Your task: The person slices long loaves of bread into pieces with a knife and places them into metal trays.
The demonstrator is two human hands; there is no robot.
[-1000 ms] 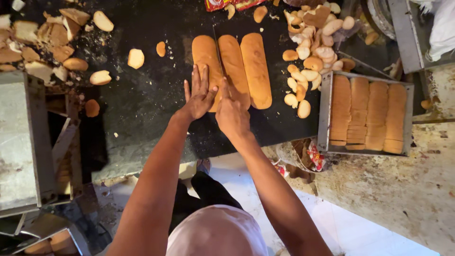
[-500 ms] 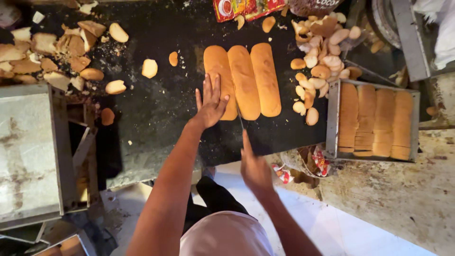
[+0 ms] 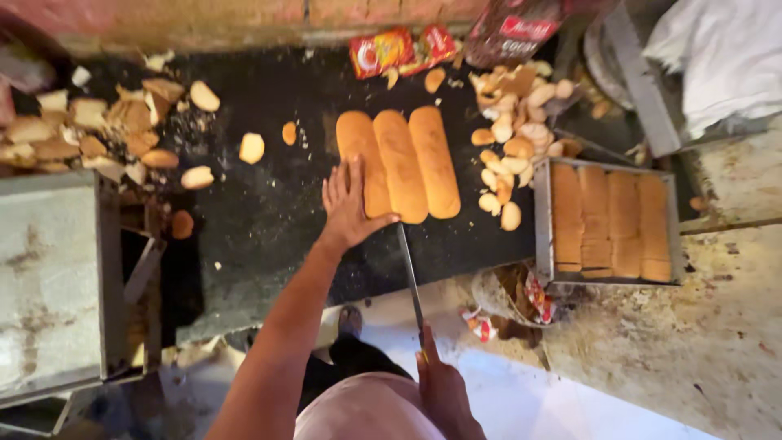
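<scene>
Head view: bread scraps [image 3: 511, 155], tray [image 3: 544, 220] flank loaves [image 3: 399, 163].

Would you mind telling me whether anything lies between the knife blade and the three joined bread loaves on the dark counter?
Nothing visible does. The knife, held by the right hand, points straight at the near end of the loaves over bare dark counter. The left hand rests on the loaves' left side, beside the blade's line, not across it.
</scene>
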